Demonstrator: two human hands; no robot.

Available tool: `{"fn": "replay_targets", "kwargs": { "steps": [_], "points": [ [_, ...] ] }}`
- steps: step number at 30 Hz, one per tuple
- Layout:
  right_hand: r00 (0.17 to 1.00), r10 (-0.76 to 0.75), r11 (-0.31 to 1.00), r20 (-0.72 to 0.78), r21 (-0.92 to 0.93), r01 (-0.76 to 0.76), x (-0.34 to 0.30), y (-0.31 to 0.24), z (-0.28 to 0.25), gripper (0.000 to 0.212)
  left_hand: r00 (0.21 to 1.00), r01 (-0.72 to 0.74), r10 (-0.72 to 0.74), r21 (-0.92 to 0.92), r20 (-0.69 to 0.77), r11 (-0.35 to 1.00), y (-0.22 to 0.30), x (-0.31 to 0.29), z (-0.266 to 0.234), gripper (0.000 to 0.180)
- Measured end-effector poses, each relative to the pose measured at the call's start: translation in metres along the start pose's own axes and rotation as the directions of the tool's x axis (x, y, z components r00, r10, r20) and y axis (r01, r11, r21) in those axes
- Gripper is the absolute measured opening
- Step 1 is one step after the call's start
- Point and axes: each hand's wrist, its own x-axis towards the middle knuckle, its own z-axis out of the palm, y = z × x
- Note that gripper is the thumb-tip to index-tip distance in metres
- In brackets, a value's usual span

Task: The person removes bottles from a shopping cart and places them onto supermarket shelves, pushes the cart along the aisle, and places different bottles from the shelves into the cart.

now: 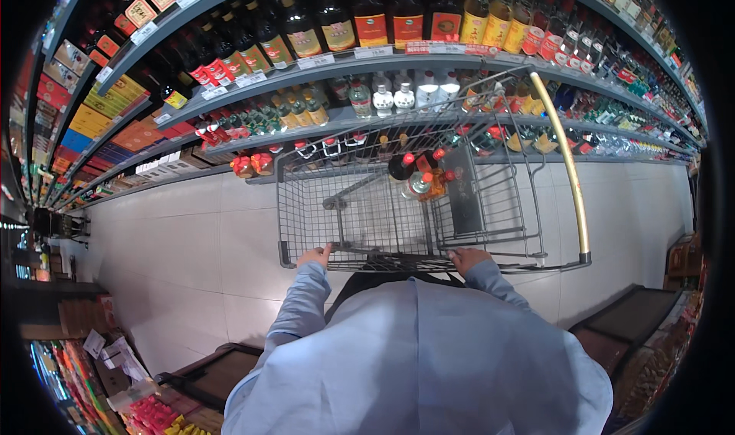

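A grey wire shopping cart (300, 205) stands sideways right in front of me, its yellow handle bar (565, 163) to the right. On the near side rim, toward the left corner, my left hand (315, 256) is closed around the wire. Farther right along that same rim, my right hand (469, 260) grips it too, with the fingers partly hidden. Several bottles (419, 184) with red caps stand grouped inside the basket, beside the dark panel (463, 190) of the fold-down seat. Pale blue sleeves cover both my forearms.
Beyond the cart, long shelves (306, 66) hold rows of dark, yellow and clear bottles. Boxed goods (84, 125) fill the left end. Pale tiles (176, 243) cover the floor. Behind me are dark display stands (624, 324) and colourful packets (153, 416).
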Motion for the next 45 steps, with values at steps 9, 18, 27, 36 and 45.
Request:
{"fn": "replay_targets", "kwargs": {
  "steps": [9, 18, 27, 36, 45],
  "points": [
    [0.981, 0.012, 0.999, 0.196, 0.047, -0.021, 0.009, -0.033, -0.006, 0.052, 0.999, -0.012, 0.012, -0.005, -0.050, 1.000, -0.030, 0.020, -0.009, 0.062],
    [0.949, 0.081, 0.994, 0.306, 0.047, -0.100, 0.024, -0.068, 0.004, 0.052, 1.000, -0.020, 0.021, 0.017, -0.014, 1.000, -0.061, 0.042, -0.023, 0.060],
    [0.914, 0.155, 0.983, 0.376, 0.035, -0.182, 0.026, -0.115, 0.002, 0.050, 0.999, -0.040, 0.040, 0.014, -0.010, 0.999, -0.093, 0.056, -0.041, 0.057],
    [0.901, 0.209, 0.956, 0.380, 0.114, -0.270, 0.033, -0.149, 0.010, 0.058, 0.994, -0.104, 0.104, -0.005, 0.037, 0.995, -0.134, 0.080, -0.048, 0.050],
    [0.837, 0.386, 0.887, 0.387, 0.092, -0.452, 0.028, -0.170, 0.011, 0.066, 0.800, -0.597, 0.529, -0.304, -0.282, 0.742, -0.071, 0.122, -0.082, 0.024]
  ]
}}
